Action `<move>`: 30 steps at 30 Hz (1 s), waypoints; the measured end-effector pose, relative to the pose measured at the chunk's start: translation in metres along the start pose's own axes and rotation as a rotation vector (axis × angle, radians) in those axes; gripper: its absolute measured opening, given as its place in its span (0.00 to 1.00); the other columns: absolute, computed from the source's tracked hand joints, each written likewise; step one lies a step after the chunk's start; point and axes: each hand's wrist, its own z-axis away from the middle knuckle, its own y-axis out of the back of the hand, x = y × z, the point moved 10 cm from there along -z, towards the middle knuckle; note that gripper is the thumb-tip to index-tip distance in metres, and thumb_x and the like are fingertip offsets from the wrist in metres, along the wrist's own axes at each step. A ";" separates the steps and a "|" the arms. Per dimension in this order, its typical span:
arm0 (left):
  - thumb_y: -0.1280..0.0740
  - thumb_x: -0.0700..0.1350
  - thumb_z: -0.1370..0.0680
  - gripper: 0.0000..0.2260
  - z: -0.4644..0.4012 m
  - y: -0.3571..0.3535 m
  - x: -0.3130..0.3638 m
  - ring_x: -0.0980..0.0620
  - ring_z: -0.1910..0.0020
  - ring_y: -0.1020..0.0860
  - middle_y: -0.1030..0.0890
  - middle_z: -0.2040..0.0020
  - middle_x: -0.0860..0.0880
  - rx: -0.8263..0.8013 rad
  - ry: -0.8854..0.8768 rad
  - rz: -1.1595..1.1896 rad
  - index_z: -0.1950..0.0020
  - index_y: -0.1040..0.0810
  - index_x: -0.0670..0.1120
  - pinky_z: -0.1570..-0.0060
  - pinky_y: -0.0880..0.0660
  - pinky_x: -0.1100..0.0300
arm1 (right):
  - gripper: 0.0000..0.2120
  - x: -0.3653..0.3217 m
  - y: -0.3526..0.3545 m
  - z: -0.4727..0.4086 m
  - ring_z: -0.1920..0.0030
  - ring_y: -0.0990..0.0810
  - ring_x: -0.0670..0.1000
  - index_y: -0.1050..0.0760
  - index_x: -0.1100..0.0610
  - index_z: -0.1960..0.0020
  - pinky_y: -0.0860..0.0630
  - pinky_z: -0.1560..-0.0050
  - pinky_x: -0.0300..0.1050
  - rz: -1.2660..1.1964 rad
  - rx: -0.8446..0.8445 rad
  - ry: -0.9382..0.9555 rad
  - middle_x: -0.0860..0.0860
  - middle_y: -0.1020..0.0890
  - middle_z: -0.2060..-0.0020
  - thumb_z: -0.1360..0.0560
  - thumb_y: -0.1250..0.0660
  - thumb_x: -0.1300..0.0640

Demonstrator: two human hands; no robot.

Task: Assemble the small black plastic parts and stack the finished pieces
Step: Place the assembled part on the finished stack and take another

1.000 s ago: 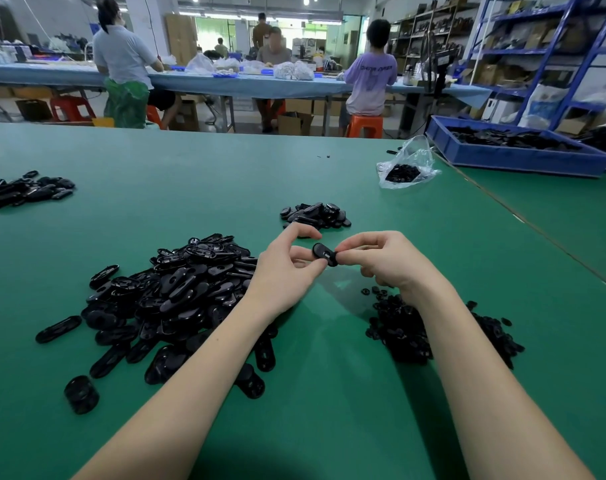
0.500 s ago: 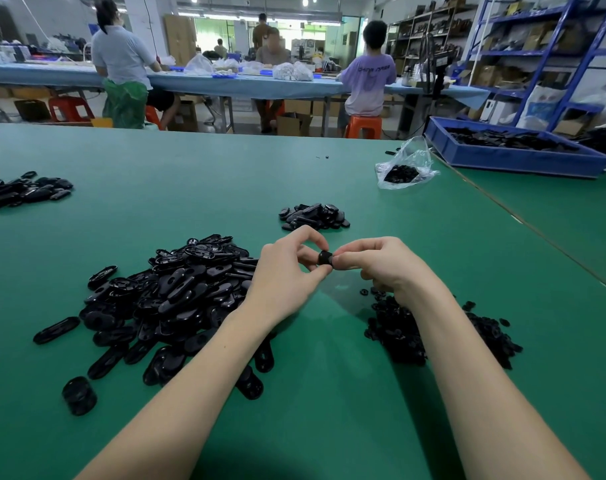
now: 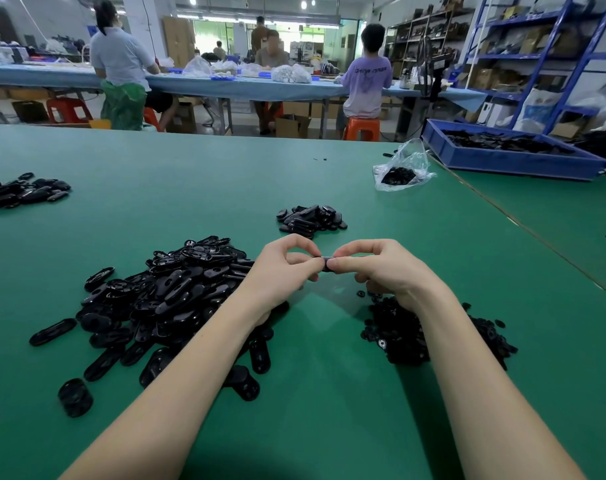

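A small black part (image 3: 325, 264) is pinched between both hands above the middle of the green surface (image 3: 225, 188). Only a sliver of it shows between the fingertips, so its long axis and the way it points cannot be made out. The left hand (image 3: 280, 271) grips it from the left with thumb and forefinger curled into a ring; the right hand (image 3: 388, 268) grips it from the right, fingers curled round, the thumb pressed against its near side.

Under the left forearm a large pile of oval pieces (image 3: 163, 292) spreads toward the near left edge, the ovals lying at all angles; a short stack of round discs (image 3: 74, 396) stands at its near left. Under the right wrist lies a heap of small parts (image 3: 398, 334), partly hidden by the arm and too tangled to tell apart. Beyond the hands sits a small cluster of finished pieces (image 3: 312, 218). Another pile (image 3: 21, 192) is cut off by the left edge. Toward the far right corner a clear plastic bag (image 3: 403, 168) holds black bits, and a blue tray (image 3: 509, 157) rests on the neighbouring table.

A seated person's purple shirt (image 3: 367, 84) carries writing too blurred to read.
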 end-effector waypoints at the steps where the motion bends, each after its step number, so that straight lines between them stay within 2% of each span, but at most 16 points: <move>1: 0.28 0.45 0.25 0.03 -0.001 0.001 -0.001 0.57 0.61 0.19 0.13 0.60 0.51 0.014 0.007 -0.010 0.54 0.22 0.51 0.58 0.26 0.59 | 0.07 -0.002 -0.001 -0.001 0.71 0.30 0.43 0.13 0.45 0.60 0.36 0.73 0.35 0.005 -0.006 0.009 0.46 0.19 0.67 0.35 0.18 0.48; 5: 0.27 0.44 0.26 0.04 -0.002 0.002 -0.001 0.57 0.62 0.19 0.13 0.61 0.51 0.007 0.016 0.001 0.54 0.19 0.51 0.58 0.25 0.62 | 0.04 -0.005 -0.002 -0.002 0.70 0.31 0.44 0.13 0.47 0.60 0.35 0.72 0.36 0.006 -0.008 0.016 0.49 0.20 0.65 0.33 0.19 0.52; 10: 0.26 0.44 0.25 0.04 -0.001 -0.002 -0.005 0.52 0.63 0.24 0.15 0.63 0.49 0.003 0.022 0.000 0.54 0.19 0.50 0.56 0.28 0.57 | 0.04 -0.005 -0.001 -0.002 0.69 0.26 0.44 0.15 0.50 0.61 0.33 0.70 0.34 0.052 0.008 0.050 0.47 0.17 0.65 0.31 0.20 0.55; 12: 0.26 0.44 0.25 0.04 -0.002 -0.001 -0.005 0.52 0.63 0.25 0.15 0.63 0.50 0.010 0.017 -0.007 0.53 0.19 0.51 0.56 0.29 0.56 | 0.04 -0.008 -0.002 -0.002 0.66 0.23 0.45 0.15 0.51 0.59 0.31 0.66 0.36 0.058 0.020 0.077 0.48 0.16 0.64 0.30 0.20 0.55; 15: 0.26 0.44 0.25 0.04 -0.005 0.001 -0.007 0.56 0.67 0.26 0.17 0.67 0.55 0.031 0.009 -0.015 0.52 0.18 0.51 0.59 0.31 0.59 | 0.05 -0.013 -0.002 -0.002 0.65 0.23 0.45 0.15 0.51 0.58 0.31 0.64 0.40 0.097 0.060 0.112 0.47 0.17 0.65 0.30 0.21 0.53; 18: 0.27 0.42 0.25 0.04 -0.005 0.000 -0.011 0.61 0.71 0.27 0.19 0.70 0.57 0.050 0.017 -0.027 0.52 0.16 0.51 0.62 0.31 0.62 | 0.04 -0.014 -0.003 -0.003 0.70 0.25 0.41 0.16 0.50 0.59 0.31 0.71 0.33 0.162 0.111 0.127 0.42 0.18 0.70 0.30 0.21 0.53; 22: 0.26 0.43 0.25 0.04 -0.006 0.001 -0.017 0.56 0.64 0.21 0.15 0.59 0.51 0.096 0.041 -0.020 0.52 0.17 0.52 0.59 0.27 0.62 | 0.04 -0.012 -0.004 -0.003 0.71 0.25 0.41 0.16 0.51 0.59 0.32 0.71 0.31 0.153 0.124 0.117 0.43 0.18 0.69 0.30 0.21 0.54; 26: 0.27 0.43 0.24 0.04 -0.005 -0.001 -0.017 0.54 0.58 0.19 0.15 0.57 0.49 0.095 0.040 -0.046 0.52 0.18 0.52 0.57 0.27 0.63 | 0.05 -0.006 -0.005 -0.004 0.73 0.27 0.41 0.17 0.52 0.59 0.33 0.70 0.34 0.121 0.120 0.097 0.43 0.20 0.71 0.29 0.22 0.56; 30: 0.26 0.42 0.24 0.05 -0.005 -0.001 -0.014 0.54 0.60 0.21 0.17 0.60 0.49 0.076 0.022 -0.058 0.55 0.18 0.52 0.59 0.29 0.64 | 0.05 -0.011 -0.006 -0.004 0.73 0.28 0.42 0.18 0.53 0.61 0.33 0.69 0.36 0.153 0.115 0.126 0.43 0.20 0.71 0.31 0.22 0.57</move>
